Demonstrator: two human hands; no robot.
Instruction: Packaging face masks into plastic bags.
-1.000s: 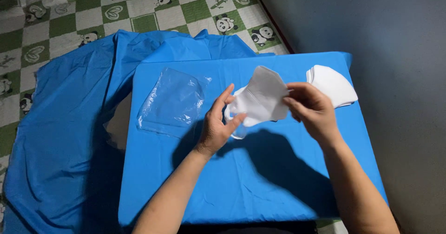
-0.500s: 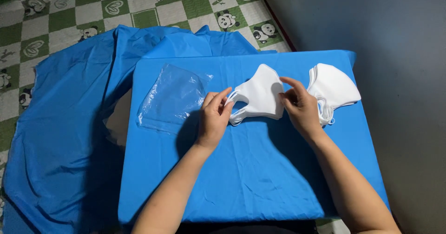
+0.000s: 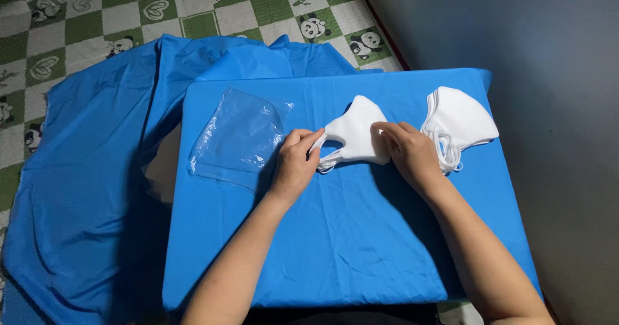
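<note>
A folded white face mask (image 3: 356, 133) lies flat on the blue-covered table (image 3: 335, 235). My left hand (image 3: 295, 164) pinches its left tip and ear loops. My right hand (image 3: 407, 152) presses on its right edge with the fingertips. To the right sits a small stack of the same white masks (image 3: 459, 122), loops hanging toward me. A clear plastic bag (image 3: 237, 138) lies flat to the left of my left hand.
The blue cloth (image 3: 97, 170) spills off the table's left side onto a green-and-white checkered floor mat (image 3: 193, 9) with panda prints. A dark grey wall (image 3: 529, 41) runs along the right.
The mask was held up in the air between both hands; now it has come down flat on the table, both hands still on it.
</note>
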